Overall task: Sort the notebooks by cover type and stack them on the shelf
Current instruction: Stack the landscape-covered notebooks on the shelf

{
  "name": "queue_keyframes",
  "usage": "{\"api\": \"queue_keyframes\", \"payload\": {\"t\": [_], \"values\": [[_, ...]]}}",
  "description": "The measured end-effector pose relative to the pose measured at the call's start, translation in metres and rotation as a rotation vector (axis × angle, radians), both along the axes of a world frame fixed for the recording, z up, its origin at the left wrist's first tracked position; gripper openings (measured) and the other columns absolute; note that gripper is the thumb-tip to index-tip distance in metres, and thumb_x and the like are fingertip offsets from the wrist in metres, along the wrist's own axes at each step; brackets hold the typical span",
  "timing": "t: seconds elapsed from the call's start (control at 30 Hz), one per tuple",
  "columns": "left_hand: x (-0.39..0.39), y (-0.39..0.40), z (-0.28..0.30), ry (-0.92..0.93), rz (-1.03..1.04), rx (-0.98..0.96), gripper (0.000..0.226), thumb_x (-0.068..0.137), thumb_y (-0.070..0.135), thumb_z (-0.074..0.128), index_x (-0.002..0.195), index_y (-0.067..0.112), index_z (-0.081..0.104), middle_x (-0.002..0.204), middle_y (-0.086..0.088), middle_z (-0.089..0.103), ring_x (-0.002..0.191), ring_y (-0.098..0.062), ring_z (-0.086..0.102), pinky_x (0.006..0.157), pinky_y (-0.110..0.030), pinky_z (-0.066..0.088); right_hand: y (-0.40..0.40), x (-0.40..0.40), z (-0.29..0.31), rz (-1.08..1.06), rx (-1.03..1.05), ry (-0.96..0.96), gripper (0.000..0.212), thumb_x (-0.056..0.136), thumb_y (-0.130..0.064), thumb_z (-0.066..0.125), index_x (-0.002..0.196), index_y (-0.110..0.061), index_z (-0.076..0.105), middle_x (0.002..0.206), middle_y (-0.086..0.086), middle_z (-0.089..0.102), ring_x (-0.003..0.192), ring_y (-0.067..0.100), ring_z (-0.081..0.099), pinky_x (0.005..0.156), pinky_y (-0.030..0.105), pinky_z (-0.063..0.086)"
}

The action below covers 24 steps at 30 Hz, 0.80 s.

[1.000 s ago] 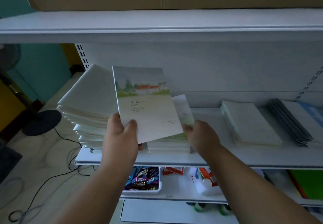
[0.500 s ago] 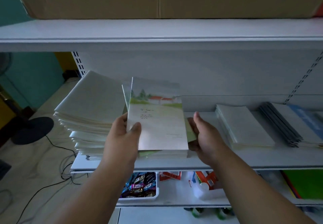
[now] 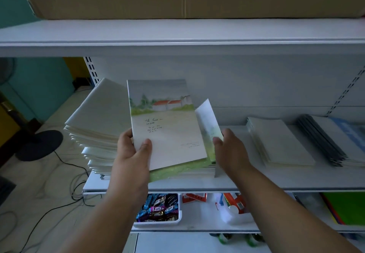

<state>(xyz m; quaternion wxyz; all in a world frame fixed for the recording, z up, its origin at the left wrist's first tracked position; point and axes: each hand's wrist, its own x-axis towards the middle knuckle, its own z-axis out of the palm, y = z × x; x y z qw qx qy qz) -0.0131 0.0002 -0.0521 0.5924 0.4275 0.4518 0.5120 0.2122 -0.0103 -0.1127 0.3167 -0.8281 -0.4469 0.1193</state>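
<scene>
Left hand [image 3: 131, 159] grips painted notebook [image 3: 166, 122]; right hand [image 3: 230, 150] pinches a second notebook [image 3: 209, 122]. Covers should be matched before either is laid square on pile [image 3: 183, 168].

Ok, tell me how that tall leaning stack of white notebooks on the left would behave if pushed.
The white stack looks tall, fanned and overhanging the shelf end, so it would probably slide apart or topple. Likely heavy as a whole.

It is looking dim and a bit blue where I am standing. The top shelf [image 3: 177, 33] is casting a dark shadow onto the back wall under it. Straight shelf edges are bending near the corners. The floor [image 3: 29, 193] on my left is looking soft and blurry.
</scene>
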Motion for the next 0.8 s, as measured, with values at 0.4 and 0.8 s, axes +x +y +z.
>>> {"api": "queue_keyframes", "payload": {"t": [0.4, 0.8], "values": [[0.051, -0.02, 0.004, -0.017, -0.204, -0.032, 0.049, 0.1, 0.006, 0.052, 0.132, 0.043, 0.055, 0.114, 0.01, 0.072, 0.099, -0.017, 0.072, 0.082, -0.04, 0.059, -0.063, 0.015, 0.048, 0.082, 0.33, 1.19, 0.048, 0.098, -0.053, 0.042, 0.111, -0.016, 0.069, 0.106, 0.012, 0.074, 0.1, 0.03, 0.07, 0.084, 0.041, 0.051], [0.237, -0.119, -0.015, 0.478, -0.457, 0.161, 0.046, 0.095, 0.019, 0.053, 0.137, 0.036, 0.049, 0.096, 0.025, 0.062, 0.083, 0.0, 0.064, 0.068, -0.027, 0.056, -0.164, 0.2, 0.038, -0.286, 0.441, 0.779, 0.051, 0.08, -0.061, 0.066, 0.115, -0.025, 0.064, 0.107, 0.0, 0.074, 0.094, 0.026, 0.073, 0.085, 0.051, 0.057]]}}
